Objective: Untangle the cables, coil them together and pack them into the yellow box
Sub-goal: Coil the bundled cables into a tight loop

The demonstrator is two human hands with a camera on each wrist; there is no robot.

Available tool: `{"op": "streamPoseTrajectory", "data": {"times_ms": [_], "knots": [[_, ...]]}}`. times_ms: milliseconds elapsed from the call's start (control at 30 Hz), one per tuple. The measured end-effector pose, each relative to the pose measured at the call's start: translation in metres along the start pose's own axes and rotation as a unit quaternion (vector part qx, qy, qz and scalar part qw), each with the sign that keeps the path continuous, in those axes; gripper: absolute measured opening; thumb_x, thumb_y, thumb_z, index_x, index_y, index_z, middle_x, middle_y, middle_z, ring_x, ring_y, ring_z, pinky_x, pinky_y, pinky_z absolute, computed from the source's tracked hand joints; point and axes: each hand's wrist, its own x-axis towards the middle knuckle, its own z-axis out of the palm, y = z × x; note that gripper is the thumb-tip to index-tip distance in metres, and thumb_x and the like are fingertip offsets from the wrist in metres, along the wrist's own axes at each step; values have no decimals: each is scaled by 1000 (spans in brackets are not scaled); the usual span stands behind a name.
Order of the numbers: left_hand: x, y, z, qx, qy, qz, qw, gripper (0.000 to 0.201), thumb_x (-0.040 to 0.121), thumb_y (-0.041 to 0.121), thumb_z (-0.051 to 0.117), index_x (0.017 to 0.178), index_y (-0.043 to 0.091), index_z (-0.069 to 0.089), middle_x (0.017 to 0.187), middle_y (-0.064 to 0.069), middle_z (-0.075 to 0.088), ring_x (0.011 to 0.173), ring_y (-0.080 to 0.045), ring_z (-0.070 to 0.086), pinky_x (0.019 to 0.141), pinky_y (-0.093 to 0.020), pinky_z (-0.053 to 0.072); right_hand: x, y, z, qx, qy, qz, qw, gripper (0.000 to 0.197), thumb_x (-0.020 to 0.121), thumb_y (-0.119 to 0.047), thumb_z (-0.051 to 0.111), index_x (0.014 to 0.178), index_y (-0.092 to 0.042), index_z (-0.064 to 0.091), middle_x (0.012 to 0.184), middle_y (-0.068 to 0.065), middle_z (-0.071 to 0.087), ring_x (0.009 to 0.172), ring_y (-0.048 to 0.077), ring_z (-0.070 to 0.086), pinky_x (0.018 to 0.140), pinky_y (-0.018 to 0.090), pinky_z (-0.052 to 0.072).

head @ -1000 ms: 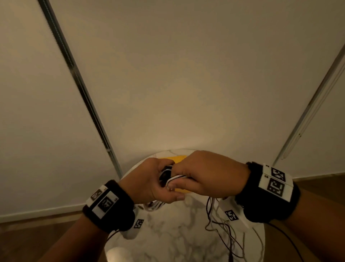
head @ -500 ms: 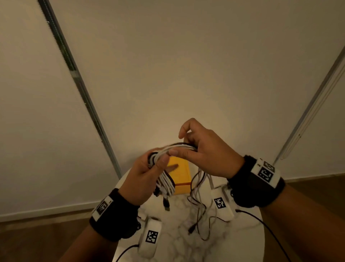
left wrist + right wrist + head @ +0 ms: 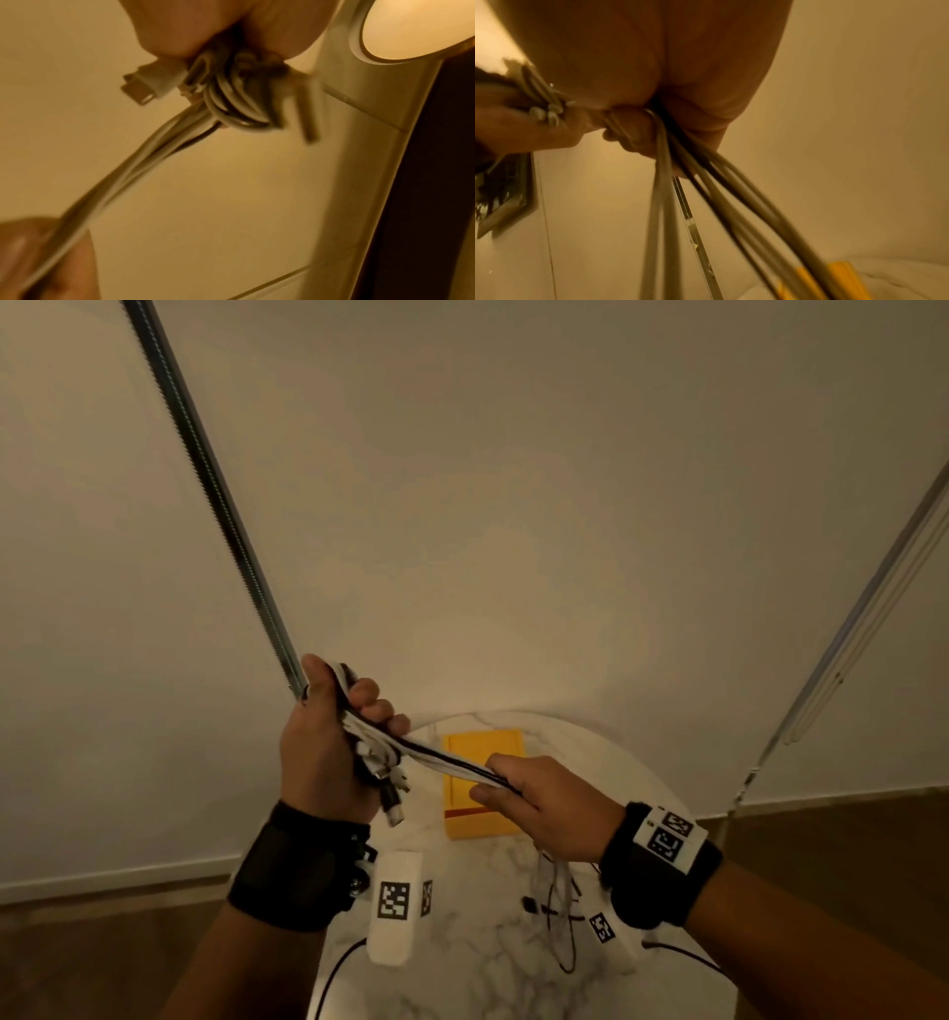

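Note:
My left hand (image 3: pixel 339 737) is raised above the table's left side and grips a coil of white and black cables (image 3: pixel 359 711), with several plugs (image 3: pixel 393 796) dangling below the palm. The left wrist view shows the coil (image 3: pixel 236 101) wound under my fingers and a white plug sticking out. A taut bundle of cables (image 3: pixel 441 757) runs down and right to my right hand (image 3: pixel 534 798), which pinches it over the yellow box (image 3: pixel 482 747). The box lies flat on the table. In the right wrist view the strands (image 3: pixel 706 182) trail down from my curled fingers.
The round white marble table (image 3: pixel 462 968) holds loose dark cable ends (image 3: pixel 554 911) near my right wrist. White tagged wrist units (image 3: pixel 395 906) hang over it. A wall stands close behind, with a metal rail (image 3: pixel 215 505) at left and a white strip (image 3: pixel 862 608) at right.
My left hand rose up and to the left with the coil. My right hand slid down and right along the cables, pulling the bundle straight across the yellow box.

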Motion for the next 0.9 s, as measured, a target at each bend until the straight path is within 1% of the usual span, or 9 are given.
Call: {"op": "streamPoseTrajectory", "data": {"times_ms": [133,233,300,433,600,667,767,833,900], "knots": [[4,20,-7,123,-23,133,983,27,101,46,49,88,23,50,60,1,43,44,-12,42,45,-23,41,-3,-3,-18,-1,-7,8,1000,33,105,-41,48,80,-20,52,67,-3,52,57,9,46,56,26,34],[8,24,-10,242,-25,265,933,17,108,30,49,105,13,50,66,-11,45,44,-22,44,43,-27,44,-6,-9,-26,-78,-8,-9,997,41,105,-52,37,86,-19,51,68,-1,54,58,16,49,58,36,38],[10,22,-11,304,-7,311,900,21,106,28,57,108,9,52,66,-11,50,42,-21,48,41,-28,46,-7,-16,-29,-119,14,-20,993,49,103,-61,24,87,-22,50,68,-2,54,59,16,49,58,37,39],[8,15,-13,467,-24,352,811,44,89,50,72,102,10,59,72,-2,64,43,-13,61,41,-24,50,-13,-27,-31,-218,41,-64,973,43,103,-58,21,85,-28,46,67,-5,52,56,16,47,55,37,39],[3,-1,-7,585,-97,339,730,36,90,57,68,95,22,60,69,11,66,54,-6,66,48,-19,50,-12,-64,-60,-357,19,-184,916,32,106,-51,31,85,-30,43,66,-5,56,50,18,47,46,32,39],[0,-12,-3,563,-146,317,749,37,93,55,64,94,18,62,72,10,69,61,-7,67,55,-20,51,-3,-80,-78,-374,9,-226,900,31,106,-49,37,85,-29,48,66,-7,55,47,15,41,44,29,36],[-9,-25,1,441,-205,261,834,41,98,52,60,93,11,63,77,4,68,66,-16,64,62,-34,53,8,-95,-95,-364,-4,-245,899,29,106,-48,37,97,-30,57,73,-7,62,52,15,49,50,26,35],[-14,-34,2,364,-214,218,880,44,96,62,57,93,18,67,79,4,68,67,-16,61,64,-31,52,12,-99,-101,-354,11,-249,901,34,106,-48,33,104,-30,61,77,-7,64,56,15,52,52,26,36],[-17,-39,2,267,-241,135,923,58,83,77,60,103,24,72,86,0,75,66,-16,67,61,-31,57,15,-98,-103,-340,45,-241,908,37,105,-48,31,95,-27,60,73,-7,61,53,14,48,51,25,33]]}}
